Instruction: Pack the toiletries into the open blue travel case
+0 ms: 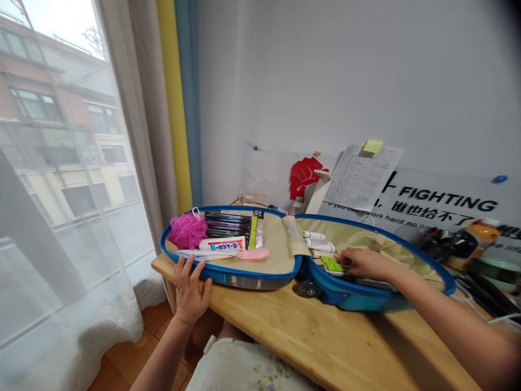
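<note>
A small blue-rimmed suitcase (260,281) lies opened flat, its two halves side by side. My left hand (191,293) rests with fingers apart on the near rim of the left half. Inside that half are a magenta bath puff (188,232), a toothpaste tube (223,244), several dark pens in a clear pack (228,224), a green strip (253,232) and a pink oblong case (253,254). Reaching into the right half, my right hand (368,264) has bent, closed fingers beside a green-labelled packet (334,264); their grip is hidden. White tubes (321,245) lie just left of it.
The suitcase sits on a wooden desk (325,336), with one wheel (308,289) facing me. Behind the right half are an orange-labelled bottle (474,241), a green-lidded container (496,271) and cables. Papers (364,174) and a poster (443,201) stand against the wall. Curtains hang left.
</note>
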Available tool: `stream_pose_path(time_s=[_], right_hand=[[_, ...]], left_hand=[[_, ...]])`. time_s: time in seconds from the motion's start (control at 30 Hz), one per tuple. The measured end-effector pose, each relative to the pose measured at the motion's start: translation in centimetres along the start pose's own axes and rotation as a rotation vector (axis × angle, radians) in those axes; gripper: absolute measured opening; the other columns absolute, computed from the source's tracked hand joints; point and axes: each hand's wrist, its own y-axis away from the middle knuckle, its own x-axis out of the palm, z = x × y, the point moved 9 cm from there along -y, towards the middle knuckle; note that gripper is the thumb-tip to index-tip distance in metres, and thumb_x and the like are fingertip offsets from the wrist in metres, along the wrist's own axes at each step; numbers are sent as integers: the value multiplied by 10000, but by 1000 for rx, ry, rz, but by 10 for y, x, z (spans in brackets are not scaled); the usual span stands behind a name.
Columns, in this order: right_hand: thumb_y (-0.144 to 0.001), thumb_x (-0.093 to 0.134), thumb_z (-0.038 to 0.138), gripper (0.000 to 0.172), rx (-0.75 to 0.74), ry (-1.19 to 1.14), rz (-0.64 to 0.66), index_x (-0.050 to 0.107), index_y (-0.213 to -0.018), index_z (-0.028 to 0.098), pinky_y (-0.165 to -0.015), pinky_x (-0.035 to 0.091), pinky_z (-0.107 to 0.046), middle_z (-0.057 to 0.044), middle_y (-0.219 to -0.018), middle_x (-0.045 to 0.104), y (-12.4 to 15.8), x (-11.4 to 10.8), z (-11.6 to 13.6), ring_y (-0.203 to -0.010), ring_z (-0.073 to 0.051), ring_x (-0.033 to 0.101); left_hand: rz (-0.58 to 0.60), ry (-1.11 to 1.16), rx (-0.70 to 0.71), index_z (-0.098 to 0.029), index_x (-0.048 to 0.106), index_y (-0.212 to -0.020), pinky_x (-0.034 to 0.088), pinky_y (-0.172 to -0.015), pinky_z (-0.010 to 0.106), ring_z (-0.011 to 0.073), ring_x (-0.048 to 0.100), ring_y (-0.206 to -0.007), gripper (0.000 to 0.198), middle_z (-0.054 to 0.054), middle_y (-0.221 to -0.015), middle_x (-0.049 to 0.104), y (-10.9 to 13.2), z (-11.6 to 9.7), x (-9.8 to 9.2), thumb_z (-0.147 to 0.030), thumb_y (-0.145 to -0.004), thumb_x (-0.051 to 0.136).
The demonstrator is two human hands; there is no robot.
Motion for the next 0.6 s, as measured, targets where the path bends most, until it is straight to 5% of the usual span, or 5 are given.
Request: stream_pose_path(time_s=[0.33, 0.6], right_hand=[[-664, 537, 140, 128, 35, -17, -79, 586, -775, 182, -626, 365, -272, -67, -820, 650, 6, -4, 3, -731, -187, 598], [-781, 441, 291, 109, 98, -420, -336, 494, -743, 203, -532, 349, -237, -2, -631, 544, -1, -60, -4, -543, -113, 477]], left_hand=[[-9, -4, 1, -217, 345, -1388, 203, -1117, 539, 321, 198, -1402, 565, 127, -1473, 314, -1, -2, -1, -191, -850, 516], [-13, -7, -1, -223, 327, -1407, 204, -1114, 549, 328, 197, -1402, 581, 126, -1481, 307, 1, -1, 0, -202, -854, 507]])
